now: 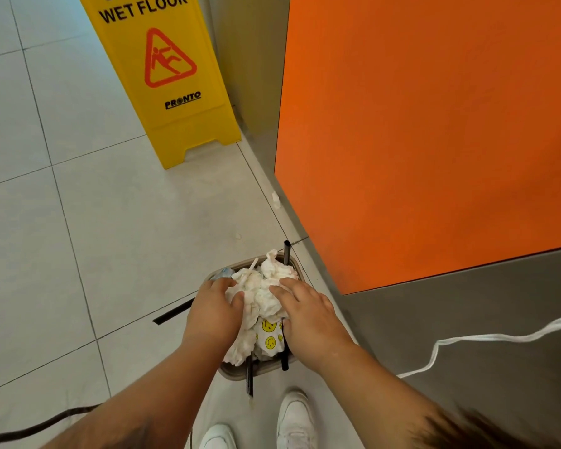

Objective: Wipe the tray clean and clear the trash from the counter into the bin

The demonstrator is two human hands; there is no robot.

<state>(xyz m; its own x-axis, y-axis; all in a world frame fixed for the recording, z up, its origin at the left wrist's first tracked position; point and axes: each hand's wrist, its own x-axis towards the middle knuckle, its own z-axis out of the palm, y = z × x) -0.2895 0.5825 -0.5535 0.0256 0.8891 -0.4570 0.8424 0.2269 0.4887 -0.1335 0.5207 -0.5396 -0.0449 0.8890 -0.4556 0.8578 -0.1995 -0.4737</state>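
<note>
**Trash [266, 296] pressed down in the bin [237, 373]**

Both hands are on a heap of crumpled white tissues that fills a small beige bin on the tiled floor [78, 222]. The left hand [214, 306] lies over the left side of the heap, fingers spread and slightly bent, thumb resting on the paper. The right hand [305, 312] lies flat on the right side, fingers straight and splayed. Neither hand is closed around anything.

A wrapper [269, 335] printed with yellow smiley faces shows between the wrists, under the tissues. Black straws poke out of the bin: one [287, 251] stands at the far edge and two others stick out over the near rim. A further black straw [174, 311] lies on the floor just left of the bin, touching nothing else.

The bin sits close to the corner of an orange panel [434, 124]. Behind it, well apart, stands a yellow wet-floor sign [166, 76]. White shoes [297, 419] show at the bottom edge, and a white cord [467, 338] lies across a grey surface on the right.
</note>
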